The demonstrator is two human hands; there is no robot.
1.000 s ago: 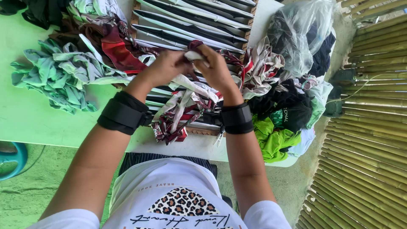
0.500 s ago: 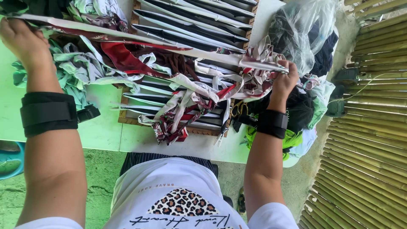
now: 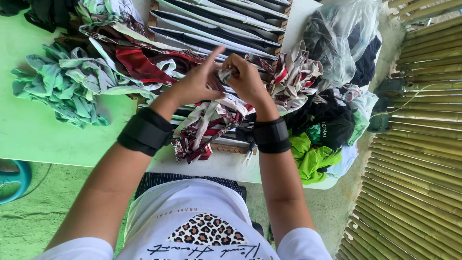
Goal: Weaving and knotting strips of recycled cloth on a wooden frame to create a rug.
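Your left hand (image 3: 195,84) and right hand (image 3: 248,79) meet just above the middle of the frame. Both are pinched on the same patterned fabric strip (image 3: 225,74), its small end bunched between your fingertips; your left forefinger sticks out straight, up and to the right. Each wrist wears a black wrist band (image 3: 146,131).

Below your hands a loose bundle of red, white and dark strips (image 3: 202,127) hangs down over the near edge of a wooden frame (image 3: 226,148). That frame carries rows of stretched black and white bands (image 3: 216,21) running across the upper middle of the picture.

At upper right sits a clear plastic bag (image 3: 344,41), crumpled and rounded, with dark cloth showing through it. Just under it lies a black garment (image 3: 325,123) with a small patch of pale lettering, and below that a bright green cloth (image 3: 313,159) spills toward the worktop's corner. A red and white patterned heap (image 3: 293,79) lies between your right hand and the bag.

At left, a pile of mint green strips (image 3: 65,86) rests on the green worktop (image 3: 29,135). Dark red cloth (image 3: 139,65) lies between that pile and your left hand. Bamboo slats (image 3: 423,144) fill the right edge, and a teal object (image 3: 12,178) shows at lower left on the ground.
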